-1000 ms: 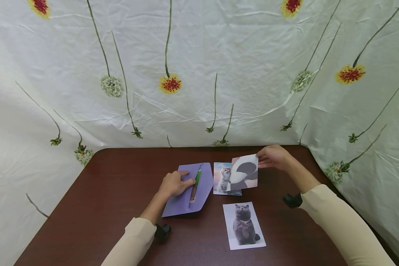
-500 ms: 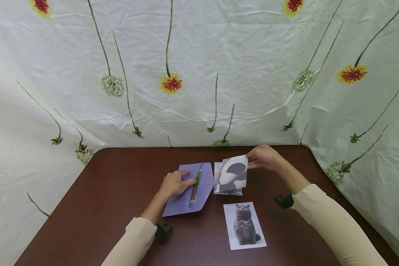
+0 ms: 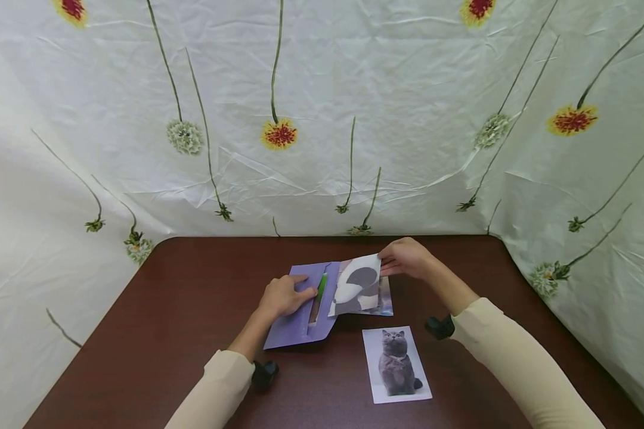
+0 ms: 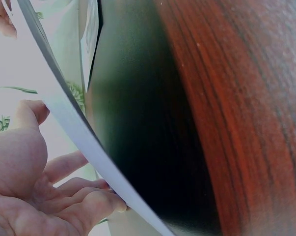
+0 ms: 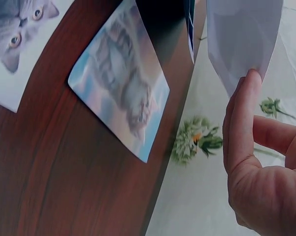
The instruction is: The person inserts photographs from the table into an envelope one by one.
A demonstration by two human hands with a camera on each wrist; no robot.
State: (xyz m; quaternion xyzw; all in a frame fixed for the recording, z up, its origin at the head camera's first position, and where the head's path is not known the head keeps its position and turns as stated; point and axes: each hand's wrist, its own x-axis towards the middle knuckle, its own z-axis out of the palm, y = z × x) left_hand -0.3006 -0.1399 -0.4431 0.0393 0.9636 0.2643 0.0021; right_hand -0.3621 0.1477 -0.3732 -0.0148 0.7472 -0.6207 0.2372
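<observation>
Right hand pinches 1 glossy photo; left hand, apparently relaxed, presses purple paper envelope.

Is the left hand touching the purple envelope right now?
Touching. The head view shows the left hand resting on the purple envelope, its fingers lying flat on the paper beside the slot, with no gap visible.
</observation>
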